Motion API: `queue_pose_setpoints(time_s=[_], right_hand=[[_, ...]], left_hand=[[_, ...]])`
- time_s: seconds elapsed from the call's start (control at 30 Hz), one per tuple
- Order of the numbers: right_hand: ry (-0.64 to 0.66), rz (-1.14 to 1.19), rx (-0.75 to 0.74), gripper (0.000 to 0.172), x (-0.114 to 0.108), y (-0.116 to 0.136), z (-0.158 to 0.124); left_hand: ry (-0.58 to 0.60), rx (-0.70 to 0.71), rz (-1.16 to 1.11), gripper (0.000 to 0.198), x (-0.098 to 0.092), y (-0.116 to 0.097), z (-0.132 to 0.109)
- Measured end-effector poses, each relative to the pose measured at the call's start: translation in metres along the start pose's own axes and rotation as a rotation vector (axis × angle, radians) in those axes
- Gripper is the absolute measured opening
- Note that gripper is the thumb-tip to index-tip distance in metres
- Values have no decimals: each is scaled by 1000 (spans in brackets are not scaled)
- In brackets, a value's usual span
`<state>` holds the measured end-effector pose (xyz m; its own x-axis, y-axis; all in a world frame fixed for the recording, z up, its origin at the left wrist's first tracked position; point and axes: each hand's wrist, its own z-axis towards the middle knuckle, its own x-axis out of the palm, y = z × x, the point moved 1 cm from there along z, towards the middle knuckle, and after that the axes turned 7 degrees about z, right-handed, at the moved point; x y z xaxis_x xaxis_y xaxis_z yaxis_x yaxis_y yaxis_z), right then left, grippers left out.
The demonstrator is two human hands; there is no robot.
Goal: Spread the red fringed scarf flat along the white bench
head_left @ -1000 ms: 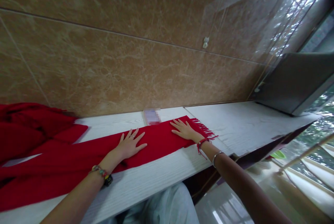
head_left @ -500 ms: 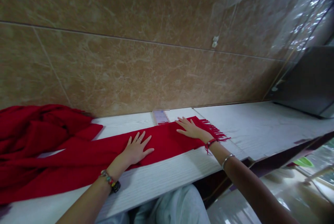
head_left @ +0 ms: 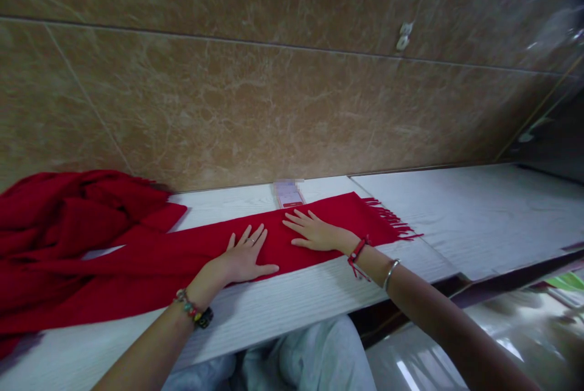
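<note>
A long red scarf (head_left: 182, 251) lies along the white table. Its right part is spread flat and ends in a fringe, while its left part is bunched in a loose heap. My left hand (head_left: 241, 259) rests open on the middle of the cloth, fingers spread. Closer to the fringed end, my right hand (head_left: 317, 233) also lies flat on the scarf with its fingers stretched out towards the left. Behind the scarf's far edge, a small card or phone-like rectangle (head_left: 289, 194) lies on the table, partly blurred.
A brown marbled tile wall (head_left: 228, 111) rises behind the white table (head_left: 456, 208). A small white fitting (head_left: 404, 36) is fixed to it. Something dark (head_left: 556, 141) stands at the far right end. My legs (head_left: 319, 357) are under the front edge.
My right hand has slid left over the scarf, away from the fringe and nearer my left hand. The left hand stays almost in place. The view has shifted slightly.
</note>
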<state>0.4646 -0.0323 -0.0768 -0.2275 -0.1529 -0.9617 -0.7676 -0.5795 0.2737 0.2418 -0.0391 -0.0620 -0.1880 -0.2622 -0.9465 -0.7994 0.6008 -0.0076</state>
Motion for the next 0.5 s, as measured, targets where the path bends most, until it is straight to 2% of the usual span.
queue_pose_setpoints(time_s=[0.27,0.5], right_hand=[[76,51,-137,63,4,26,4],[39,54,-118,62,7,15,-5]], left_hand=[[23,-43,-21,100,2,0,1],[-82,14,-9,93,12,13,-10]])
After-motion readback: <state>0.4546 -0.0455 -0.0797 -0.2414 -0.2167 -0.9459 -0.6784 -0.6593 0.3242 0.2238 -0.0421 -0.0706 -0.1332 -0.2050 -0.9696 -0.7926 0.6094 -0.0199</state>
